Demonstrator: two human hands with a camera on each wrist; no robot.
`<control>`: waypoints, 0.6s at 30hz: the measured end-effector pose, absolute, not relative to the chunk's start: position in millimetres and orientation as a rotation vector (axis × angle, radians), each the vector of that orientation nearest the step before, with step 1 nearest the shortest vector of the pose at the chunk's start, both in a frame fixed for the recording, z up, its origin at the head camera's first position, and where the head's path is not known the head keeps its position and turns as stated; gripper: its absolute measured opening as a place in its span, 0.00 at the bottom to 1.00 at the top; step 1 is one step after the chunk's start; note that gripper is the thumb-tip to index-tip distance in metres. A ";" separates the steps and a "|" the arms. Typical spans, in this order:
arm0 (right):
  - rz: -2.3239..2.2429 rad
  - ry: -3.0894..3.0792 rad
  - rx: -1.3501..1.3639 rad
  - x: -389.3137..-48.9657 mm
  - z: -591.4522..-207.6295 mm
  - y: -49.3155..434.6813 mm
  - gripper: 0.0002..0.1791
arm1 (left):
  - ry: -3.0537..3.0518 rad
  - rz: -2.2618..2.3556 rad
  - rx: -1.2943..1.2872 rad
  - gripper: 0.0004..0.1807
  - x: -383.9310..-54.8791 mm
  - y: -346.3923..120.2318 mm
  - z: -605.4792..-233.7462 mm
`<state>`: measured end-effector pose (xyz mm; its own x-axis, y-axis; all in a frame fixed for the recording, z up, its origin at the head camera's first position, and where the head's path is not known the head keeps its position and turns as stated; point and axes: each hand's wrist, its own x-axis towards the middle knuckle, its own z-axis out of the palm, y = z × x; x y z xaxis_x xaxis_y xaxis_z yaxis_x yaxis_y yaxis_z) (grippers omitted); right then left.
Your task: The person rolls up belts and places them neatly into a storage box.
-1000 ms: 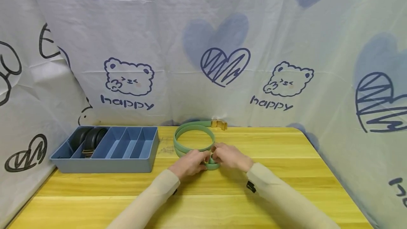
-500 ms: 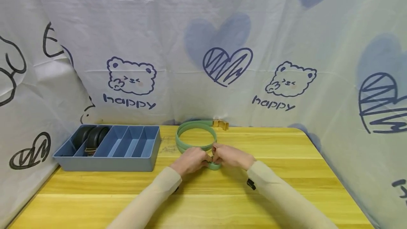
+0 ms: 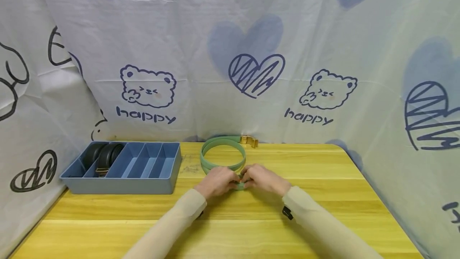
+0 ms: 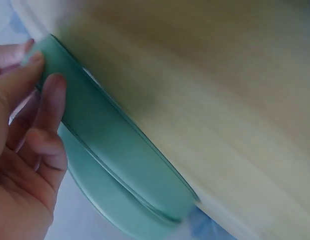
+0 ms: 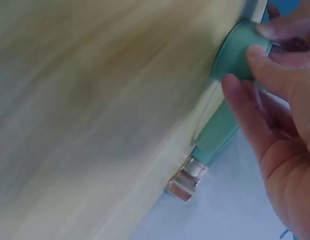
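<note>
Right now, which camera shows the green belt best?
The head view: it shows the green belt as big loops with its gold buckle, though the left hand and right hand hide some. The left wrist view shows a close-up piece, no buckle; the right wrist view, a curled bit and buckle.

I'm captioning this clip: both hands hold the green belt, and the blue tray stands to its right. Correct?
Wrong side: the head view shows the blue tray standing left of the green belt. The left hand and right hand do hold it.
</note>
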<state>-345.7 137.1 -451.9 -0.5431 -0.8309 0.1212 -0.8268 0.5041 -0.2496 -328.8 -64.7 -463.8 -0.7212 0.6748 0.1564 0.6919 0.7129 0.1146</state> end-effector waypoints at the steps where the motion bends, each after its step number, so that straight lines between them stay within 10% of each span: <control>1: -0.413 2.703 -1.527 -347.5 -452.2 138.0 0.06 | -2.808 -0.260 -1.125 0.07 -329.6 -66.9 -464.7; 18: -0.511 2.844 -1.246 -330.0 -453.8 120.7 0.05 | -2.817 -0.283 -1.055 0.06 -328.6 -61.9 -462.9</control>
